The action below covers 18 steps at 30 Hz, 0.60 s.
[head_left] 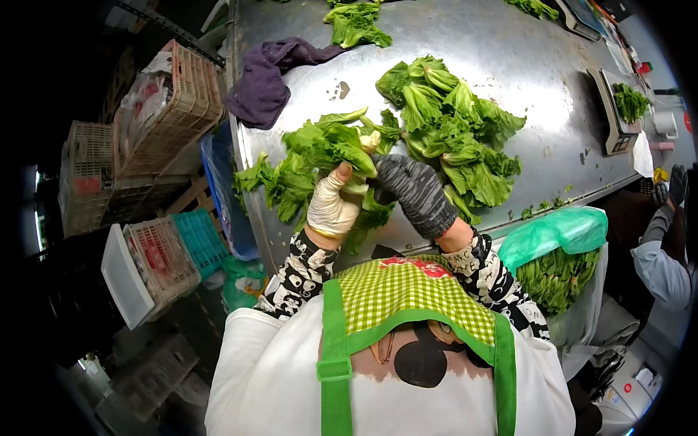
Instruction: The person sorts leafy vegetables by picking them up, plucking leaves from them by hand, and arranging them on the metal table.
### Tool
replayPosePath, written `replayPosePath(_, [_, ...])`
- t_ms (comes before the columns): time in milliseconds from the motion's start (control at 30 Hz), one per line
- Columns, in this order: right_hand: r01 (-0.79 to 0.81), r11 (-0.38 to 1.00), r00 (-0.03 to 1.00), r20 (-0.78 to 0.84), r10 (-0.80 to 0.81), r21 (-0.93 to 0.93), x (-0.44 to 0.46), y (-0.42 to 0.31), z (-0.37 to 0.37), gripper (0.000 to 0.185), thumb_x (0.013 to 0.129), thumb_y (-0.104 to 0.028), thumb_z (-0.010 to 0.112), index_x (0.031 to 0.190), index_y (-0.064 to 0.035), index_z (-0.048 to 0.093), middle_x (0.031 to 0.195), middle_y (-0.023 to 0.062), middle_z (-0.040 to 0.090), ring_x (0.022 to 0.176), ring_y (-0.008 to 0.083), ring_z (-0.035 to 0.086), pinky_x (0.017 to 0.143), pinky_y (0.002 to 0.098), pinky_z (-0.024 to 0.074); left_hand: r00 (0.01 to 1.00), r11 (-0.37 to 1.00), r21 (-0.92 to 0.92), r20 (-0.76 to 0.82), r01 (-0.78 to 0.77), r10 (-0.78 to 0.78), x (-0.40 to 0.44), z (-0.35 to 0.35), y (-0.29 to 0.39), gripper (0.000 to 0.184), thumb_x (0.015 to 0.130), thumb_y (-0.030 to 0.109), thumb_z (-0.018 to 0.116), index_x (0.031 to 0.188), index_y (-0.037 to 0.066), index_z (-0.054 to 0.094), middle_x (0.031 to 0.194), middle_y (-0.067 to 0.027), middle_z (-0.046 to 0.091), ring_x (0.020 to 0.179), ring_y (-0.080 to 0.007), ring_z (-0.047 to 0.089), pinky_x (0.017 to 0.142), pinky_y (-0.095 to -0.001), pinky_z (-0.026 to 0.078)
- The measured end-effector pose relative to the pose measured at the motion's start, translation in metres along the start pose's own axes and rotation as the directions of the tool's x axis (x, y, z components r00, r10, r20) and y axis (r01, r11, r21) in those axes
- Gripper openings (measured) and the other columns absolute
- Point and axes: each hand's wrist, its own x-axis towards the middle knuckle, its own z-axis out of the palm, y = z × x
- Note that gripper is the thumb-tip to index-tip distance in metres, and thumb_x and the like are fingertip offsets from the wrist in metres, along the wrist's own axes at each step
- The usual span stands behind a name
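Note:
My left hand point(332, 205), in a whitish glove with the thumb bare, is closed around a head of leafy green lettuce point(323, 145) at the table's near left edge. The lettuce's pale cut base point(369, 141) points right, toward my right hand. In a dark grey patterned glove, my right hand point(414, 190) is curled closed against the base end of the lettuce. What lies inside its fingers is hidden. Loose leaves point(283, 189) spread beneath and left of my left hand. Just beyond my right hand lies a pile of lettuce heads point(458, 131).
A purple cloth point(265, 80) lies on the metal table point(538, 94). More lettuce point(356, 25) is at the far side. A scale point(614, 112) bearing greens stands right. A green-lined bag of vegetables point(560, 272) is beside me; crates point(171, 109) stack left. Another person's sleeve point(662, 265) shows at right.

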Motion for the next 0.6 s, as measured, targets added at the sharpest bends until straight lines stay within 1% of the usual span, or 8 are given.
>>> replayPosePath(33, [-0.220, 0.952, 0.974, -0.007, 0.227, 0.213, 0.003, -0.013, -0.003, 0.026, 0.092, -0.017, 0.061, 0.111, 0.0012, 0.062, 0.095, 0.0131, 0.067, 0.083, 0.0156, 0.064, 0.074, 0.0291, 0.0517, 1.000, 1.000, -0.020, -0.026, 0.010, -0.011, 0.001, 0.001, -0.001, 0.036, 0.079, 0.008, 0.076, 0.112, 0.001, 0.061, 0.108, -0.0077, 0.065, 0.098, -0.0213, 0.061, 0.090, -0.0330, 0.048])
replayPosePath(100, [-0.555, 0.596, 0.784, 0.127, 0.607, 0.581, 0.011, -0.036, -0.009, 0.024, 0.091, -0.017, 0.062, 0.107, 0.0015, 0.063, 0.092, 0.0121, 0.068, 0.080, 0.0151, 0.064, 0.072, 0.0286, 0.0518, 0.997, 0.998, -0.063, -0.078, 0.023, -0.028, 0.002, 0.003, -0.005, 0.031, 0.079, 0.007, 0.076, 0.107, 0.002, 0.062, 0.104, -0.0060, 0.065, 0.095, -0.0204, 0.061, 0.088, -0.0322, 0.048])
replayPosePath(133, [-0.509, 0.608, 0.791, 0.053, 0.610, 0.610, 0.010, -0.028, -0.006, 0.022, 0.089, -0.016, 0.066, 0.103, 0.0020, 0.065, 0.087, 0.0110, 0.068, 0.076, 0.0146, 0.064, 0.069, 0.0274, 0.0515, 0.977, 0.993, -0.114, -0.214, -0.013, -0.012, 0.004, 0.016, -0.009, 0.022, 0.080, 0.006, 0.075, 0.098, 0.003, 0.063, 0.093, -0.0042, 0.065, 0.091, -0.0193, 0.061, 0.085, -0.0324, 0.048])
replayPosePath(200, [-0.365, 0.802, 0.848, -0.186, 0.496, 0.473, 0.008, -0.023, 0.000, 0.022, 0.087, -0.015, 0.068, 0.102, 0.0018, 0.065, 0.088, 0.0104, 0.067, 0.077, 0.0137, 0.064, 0.069, 0.0267, 0.0512, 0.996, 0.962, -0.259, 0.039, 0.082, -0.074, 0.015, -0.021, -0.016, 0.026, 0.081, 0.009, 0.075, 0.102, 0.005, 0.062, 0.095, -0.0044, 0.066, 0.095, -0.0200, 0.061, 0.096, -0.0379, 0.044])
replayPosePath(300, [-0.212, 0.953, 0.873, -0.395, 0.285, 0.217, 0.010, -0.026, -0.003, 0.022, 0.080, -0.011, 0.073, 0.098, -0.0003, 0.067, 0.085, 0.0124, 0.066, 0.076, 0.0212, 0.064, 0.068, 0.0323, 0.0504, 0.978, 0.943, -0.283, 0.162, 0.174, -0.132, 0.016, -0.017, -0.023, 0.028, 0.081, 0.005, 0.073, 0.107, 0.007, 0.062, 0.102, -0.0045, 0.067, 0.099, -0.0179, 0.062, 0.098, -0.0377, 0.046])
replayPosePath(367, [-0.106, 0.990, 0.910, -0.410, 0.059, -0.092, 0.008, -0.019, -0.010, 0.022, 0.076, -0.009, 0.073, 0.096, -0.0012, 0.067, 0.084, 0.0136, 0.065, 0.075, 0.0266, 0.063, 0.069, 0.0366, 0.0496, 0.990, 0.969, -0.226, -0.076, 0.098, -0.118, 0.002, 0.032, -0.023, 0.029, 0.081, 0.003, 0.072, 0.108, 0.006, 0.062, 0.105, -0.0055, 0.068, 0.101, -0.0176, 0.063, 0.098, -0.0372, 0.046])
replayPosePath(500, [-0.005, 0.939, 0.944, -0.311, -0.108, -0.343, 0.009, -0.021, -0.019, 0.023, 0.072, -0.008, 0.073, 0.094, -0.0029, 0.068, 0.083, 0.0128, 0.064, 0.075, 0.0309, 0.061, 0.069, 0.0407, 0.0475, 0.998, 0.982, -0.181, -0.041, 0.048, -0.057, 0.013, 0.015, -0.025, 0.032, 0.083, 0.004, 0.071, 0.113, 0.004, 0.060, 0.110, -0.0091, 0.066, 0.110, -0.0211, 0.059, 0.105, -0.0436, 0.041])
replayPosePath(600, [-0.038, 0.981, 0.942, -0.335, -0.029, -0.190, 0.005, -0.017, -0.017, 0.025, 0.073, -0.005, 0.072, 0.097, -0.0022, 0.067, 0.086, 0.0133, 0.064, 0.075, 0.0294, 0.062, 0.069, 0.0391, 0.0488, 0.987, 0.974, -0.205, -0.110, 0.091, -0.116, 0.023, 0.018, -0.024, 0.041, 0.084, 0.009, 0.070, 0.121, 0.001, 0.053, 0.117, -0.0132, 0.062, 0.110, -0.0260, 0.058, 0.098, -0.0411, 0.047])
